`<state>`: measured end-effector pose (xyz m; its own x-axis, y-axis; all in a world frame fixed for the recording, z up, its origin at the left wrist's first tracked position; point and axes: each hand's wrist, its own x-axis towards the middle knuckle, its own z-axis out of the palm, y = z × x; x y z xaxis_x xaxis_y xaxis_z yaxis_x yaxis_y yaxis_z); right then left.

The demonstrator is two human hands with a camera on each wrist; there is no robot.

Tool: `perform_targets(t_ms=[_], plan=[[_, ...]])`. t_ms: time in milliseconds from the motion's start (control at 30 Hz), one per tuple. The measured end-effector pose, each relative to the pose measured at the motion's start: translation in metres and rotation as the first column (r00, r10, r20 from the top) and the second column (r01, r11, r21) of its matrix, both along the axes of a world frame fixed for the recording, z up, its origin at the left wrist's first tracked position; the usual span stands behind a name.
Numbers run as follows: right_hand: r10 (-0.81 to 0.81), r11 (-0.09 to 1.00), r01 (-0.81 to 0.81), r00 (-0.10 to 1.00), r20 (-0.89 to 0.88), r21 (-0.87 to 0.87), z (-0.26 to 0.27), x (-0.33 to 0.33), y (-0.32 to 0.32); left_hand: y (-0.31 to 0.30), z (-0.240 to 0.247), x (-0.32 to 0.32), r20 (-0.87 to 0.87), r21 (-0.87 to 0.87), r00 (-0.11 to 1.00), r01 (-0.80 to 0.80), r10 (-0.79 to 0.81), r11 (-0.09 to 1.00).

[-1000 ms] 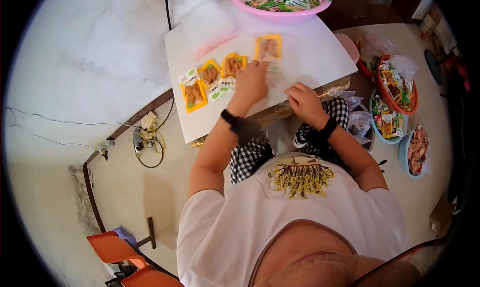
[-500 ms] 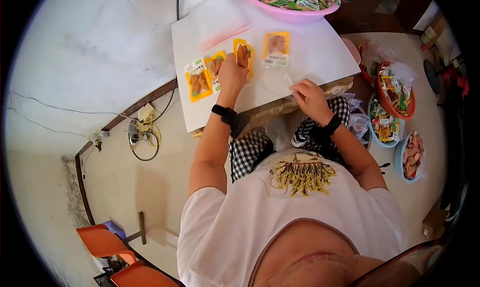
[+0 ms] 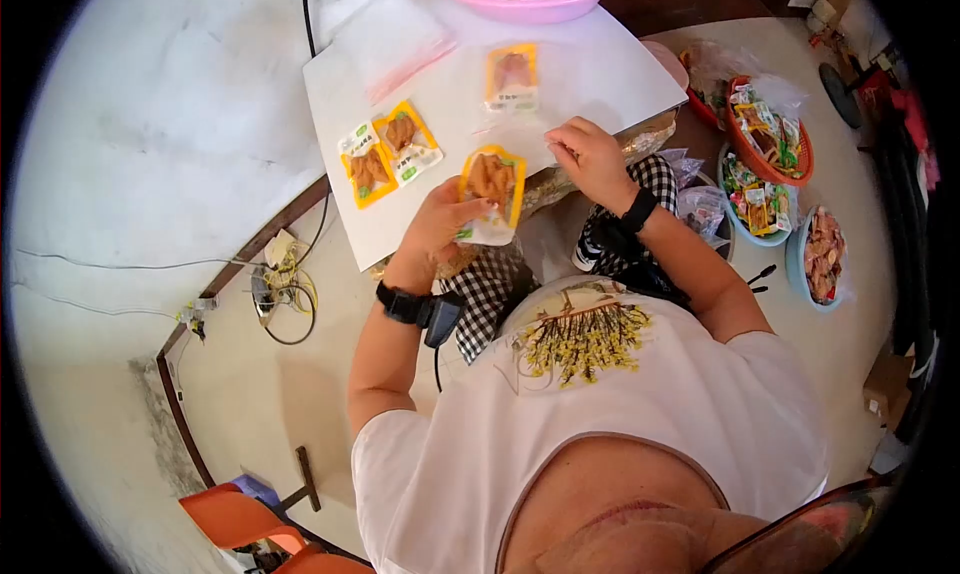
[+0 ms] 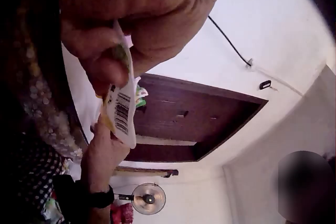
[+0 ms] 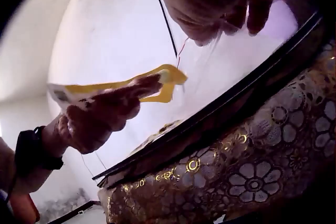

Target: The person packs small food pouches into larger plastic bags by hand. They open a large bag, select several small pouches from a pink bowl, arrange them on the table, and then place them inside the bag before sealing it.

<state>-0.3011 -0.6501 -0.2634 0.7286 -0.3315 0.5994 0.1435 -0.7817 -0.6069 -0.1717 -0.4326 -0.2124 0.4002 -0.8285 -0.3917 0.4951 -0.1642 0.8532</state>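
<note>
Pinches one yellow packet (image 3: pixel 490 184) in left grip (image 3: pixel 445 219), off desk (image 3: pixel 600 74); pinches clear bag (image 3: pixel 520 134) in right grip (image 3: pixel 590 159); leaves three packets (image 3: pixel 385 154) unlifted.

Two orange snack packets (image 3: pixel 400 139) lie on the white surface (image 3: pixel 600 74) just left of the left fingers (image 3: pixel 476 206). Another packet (image 3: pixel 511 76) and a pink basin (image 3: pixel 525 12) sit beyond the right fingers (image 3: pixel 562 139); snack baskets (image 3: pixel 806 164) stand to their right.
</note>
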Motion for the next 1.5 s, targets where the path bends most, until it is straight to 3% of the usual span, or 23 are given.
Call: perform_targets(t_ms=[67, 200, 300, 400, 533, 633, 733, 933, 1033, 1100, 1200, 1267, 1333, 1433, 1500], plan=[[-0.001, 0.999, 0.001, 1.0, -0.003, -0.043, -0.001, 0.0, 0.0, -0.016, -0.005, 0.008, -0.026, 0.014, 0.99, 0.14, -0.14, 0.99], [0.045, 0.999, -0.044, 0.999, -0.029, 0.028, -0.002, -0.001, 0.0, -0.056, 0.015, 0.001, 0.11, 0.153, 0.987, 0.098, -0.115, 0.983], [0.061, 0.996, -0.059, 0.998, -0.026, 0.062, -0.006, -0.003, -0.001, -0.081, 0.002, 0.008, 0.087, 0.095, 0.996, 0.013, -0.022, 0.995], [0.045, 0.997, -0.046, 0.999, 0.01, 0.063, -0.003, -0.005, -0.001, -0.102, -0.027, 0.03, 0.078, 0.035, 0.992, 0.093, -0.096, 0.995], [0.026, 0.997, -0.03, 0.998, 0.057, 0.074, -0.007, -0.005, -0.001, -0.127, -0.035, 0.018, -0.015, -0.204, 0.999, -0.034, 0.031, 0.978], [0.031, 0.996, -0.036, 0.998, 0.054, 0.084, -0.01, -0.006, -0.001, -0.127, -0.039, 0.01, -0.046, -0.187, 0.994, -0.109, 0.102, 0.976], [0.026, 0.999, -0.028, 0.997, 0.079, 0.021, -0.012, -0.006, -0.002, -0.134, -0.066, 0.023, -0.101, -0.172, 0.994, -0.063, 0.046, 0.983], [0.014, 1.0, -0.016, 0.996, 0.093, 0.023, -0.019, -0.004, -0.001, -0.174, -0.08, 0.044, 0.066, -0.133, 0.993, 0.106, -0.098, 0.985], [0.006, 0.999, -0.008, 0.999, 0.045, 0.053, -0.021, -0.004, -0.001, -0.189, -0.063, 0.037, 0.11, 0.108, 0.993, -0.042, 0.03, 0.993], [-0.003, 0.998, 0.001, 1.0, 0.026, 0.064, -0.023, -0.005, -0.002, -0.193, -0.053, 0.032, 0.308, 0.038, 0.951, -0.01, -0.002, 0.999], [-0.039, 0.997, 0.039, 0.999, 0.004, 0.062, -0.025, -0.007, -0.007, -0.203, -0.082, 0.033, 0.296, -0.165, 0.952, -0.025, 0.074, 0.986], [-0.052, 0.997, 0.055, 0.998, -0.045, 0.058, -0.024, -0.008, -0.01, -0.181, -0.08, 0.03, 0.394, -0.25, 0.915, 0.01, 0.092, 0.968], [-0.045, 0.995, 0.047, 0.999, -0.026, 0.088, -0.024, -0.007, -0.012, -0.142, -0.069, 0.018, 0.665, -0.198, 0.746, 0.153, 0.018, 0.968], [-0.034, 0.991, 0.036, 0.999, -0.019, 0.13, -0.023, -0.005, -0.012, -0.092, -0.07, 0.013, 0.516, -0.148, 0.855, 0.152, -0.055, 0.977], [-0.013, 0.988, 0.014, 1.0, -0.009, 0.157, -0.019, -0.003, -0.009, -0.057, -0.032, 0.008, 0.498, 0.03, 0.864, 0.067, -0.073, 0.997]])
